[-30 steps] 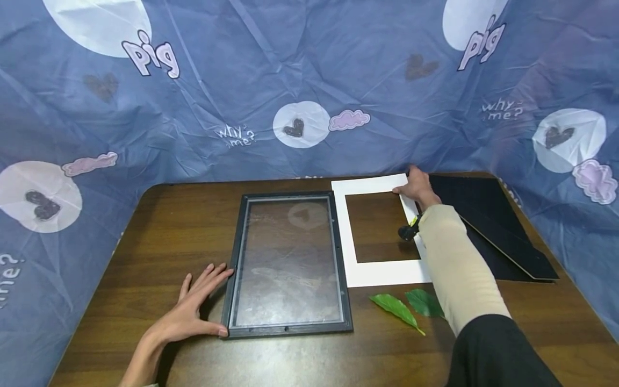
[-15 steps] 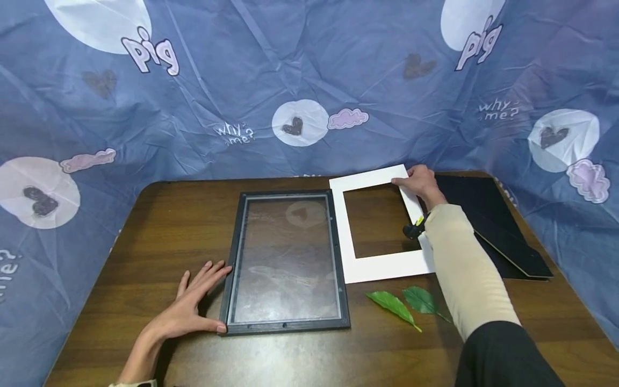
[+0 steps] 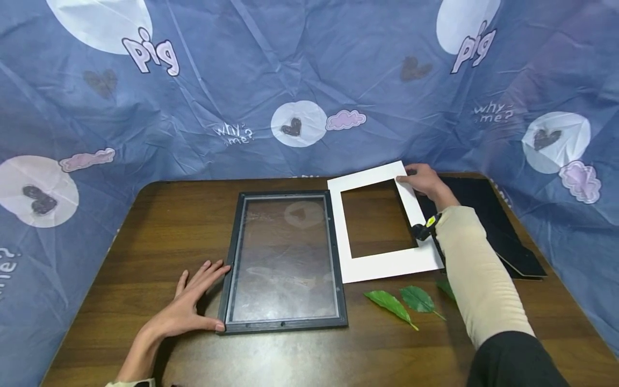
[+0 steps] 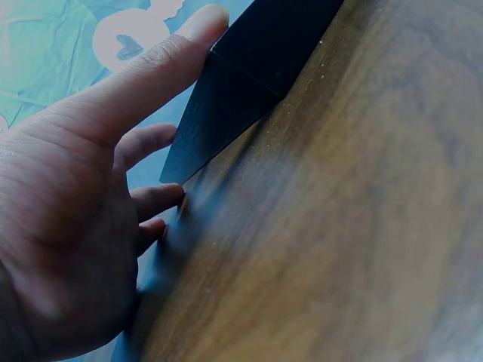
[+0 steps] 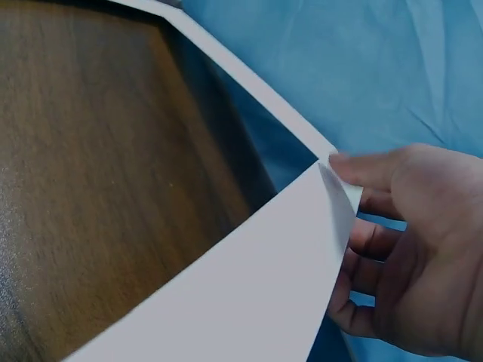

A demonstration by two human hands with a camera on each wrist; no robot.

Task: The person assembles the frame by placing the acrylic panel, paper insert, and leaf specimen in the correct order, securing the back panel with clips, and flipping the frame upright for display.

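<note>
A black picture frame [image 3: 285, 324] with a clear pane lies on the wooden table [image 3: 159, 231]. My left hand [image 3: 181, 314] rests at its left side, fingers spread, thumb and fingertips touching the frame's edge; the left wrist view shows the thumb on the dark frame side [image 4: 234, 90]. To the right is a white picture mat [image 3: 387, 267] with a rectangular opening. My right hand [image 3: 427, 183] pinches its far right corner between thumb and fingers. That corner is raised and the mat tilts, while its left side stays low beside the frame. In the right wrist view, the fingers lie behind the mat [image 5: 249, 279].
Green leaves lie in front of the mat: one lighter leaf [image 3: 389, 305], one darker leaf [image 3: 417, 299], and another partly behind the right sleeve [image 3: 481, 274]. Black backing boards [image 3: 474, 199] lie at the right. A blue printed cloth [image 3: 300, 64] hangs behind the table.
My right hand has lifted the mat's far right corner and shifted it slightly right, tilting the mat. A third leaf has come into view by the sleeve. The left hand stays at the frame.
</note>
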